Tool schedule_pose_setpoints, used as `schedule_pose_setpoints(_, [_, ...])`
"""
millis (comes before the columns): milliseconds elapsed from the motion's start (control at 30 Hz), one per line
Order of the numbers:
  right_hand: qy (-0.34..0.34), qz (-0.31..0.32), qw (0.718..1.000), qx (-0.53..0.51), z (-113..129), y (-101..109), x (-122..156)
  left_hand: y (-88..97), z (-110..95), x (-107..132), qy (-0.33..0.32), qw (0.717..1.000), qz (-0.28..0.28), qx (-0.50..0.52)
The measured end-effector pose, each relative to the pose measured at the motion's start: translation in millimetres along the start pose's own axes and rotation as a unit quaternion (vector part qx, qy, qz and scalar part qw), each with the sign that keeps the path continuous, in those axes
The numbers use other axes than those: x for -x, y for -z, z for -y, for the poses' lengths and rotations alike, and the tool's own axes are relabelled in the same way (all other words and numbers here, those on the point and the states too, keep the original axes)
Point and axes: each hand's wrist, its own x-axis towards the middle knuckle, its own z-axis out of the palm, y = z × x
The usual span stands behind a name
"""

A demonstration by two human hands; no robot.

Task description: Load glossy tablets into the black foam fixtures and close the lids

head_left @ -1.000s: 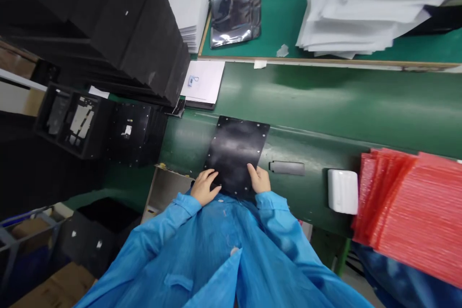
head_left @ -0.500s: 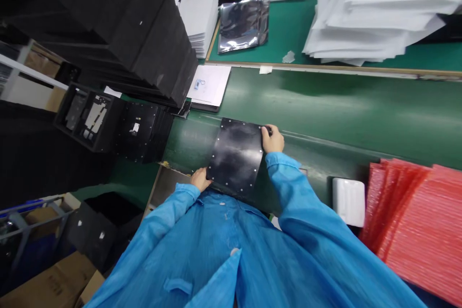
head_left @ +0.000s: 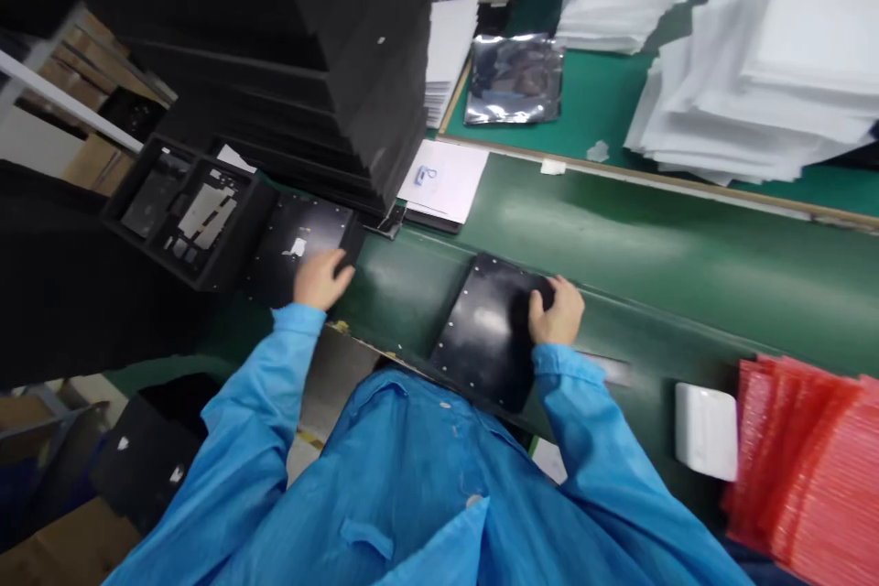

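Observation:
A flat black panel [head_left: 484, 330] with small light dots along its edges lies on the green bench in front of me. My right hand [head_left: 558, 311] grips its right edge near the far corner, thumb on top. My left hand [head_left: 321, 279] is at the near right part of a second dark panel stack [head_left: 292, 243], whose top carries a torn white label. Its thumb and fingers are apart, and I see nothing held in it. Whether the fingertips touch the stack I cannot tell.
Tall black foam trays [head_left: 363, 101] rise at the left, beside an open tray with parts [head_left: 206, 215]. Papers with a blue clip drawing [head_left: 443, 183] lie behind. Right are a white box [head_left: 706, 430] and red bubble bags [head_left: 817, 467]; white sheets [head_left: 762, 101] stand further back.
My left hand has let go of the panel's near left corner and moved left to the stack. My right hand keeps its hold on the panel. The view has shifted left.

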Motion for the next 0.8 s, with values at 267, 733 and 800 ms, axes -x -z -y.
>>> schedule_pose_setpoints(267, [-0.062,0.391,0.885,-0.245,198,-124,76,11.6,113,3,0.271,0.947,-0.154,0.081])
schedule_pose_setpoints(733, [-0.273,0.162,0.913,-0.255,87,2,96,-81.7,-60,41,0.145,0.847,0.078,0.506])
schedule_pose_setpoints(800, [-0.306,0.119,0.916,-0.230,56,23,102,-108.5,-101,31,0.148,0.836,0.121,0.514])
